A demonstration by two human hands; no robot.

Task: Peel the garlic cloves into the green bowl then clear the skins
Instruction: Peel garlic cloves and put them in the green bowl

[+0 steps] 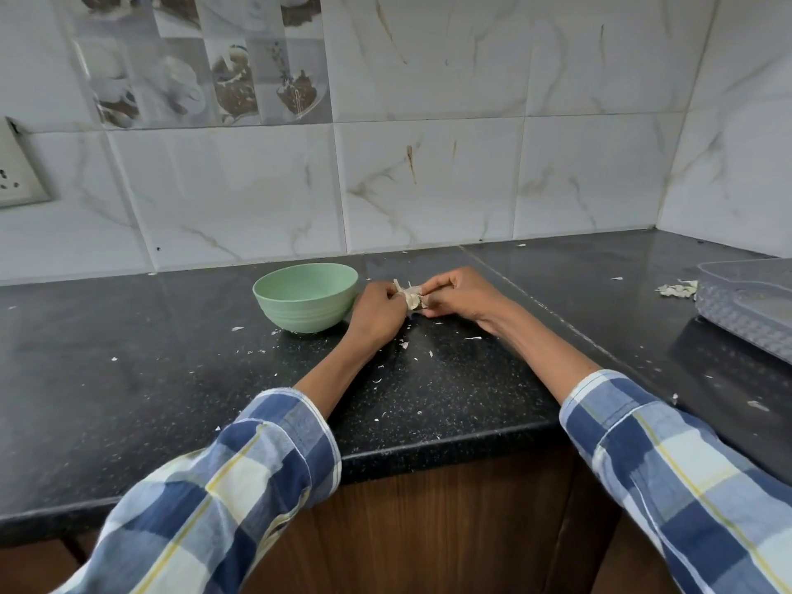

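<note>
A pale green bowl point(305, 298) stands on the black speckled counter point(171, 379), near the tiled wall; what is inside it is hidden from here. Just right of the bowl, my left hand point(379, 312) and my right hand point(456, 293) meet low over the counter. Between their fingertips they pinch a piece of garlic with papery, loose skin point(410, 295). The clove itself is mostly hidden by my fingers. Small white skin flakes point(403, 346) lie scattered on the counter around and in front of my hands.
A clear textured plastic container point(748, 312) sits at the right edge, with a small heap of garlic skins point(679, 289) beside it. A wall socket point(19, 173) is at the far left. The counter's front edge runs above brown cabinet doors.
</note>
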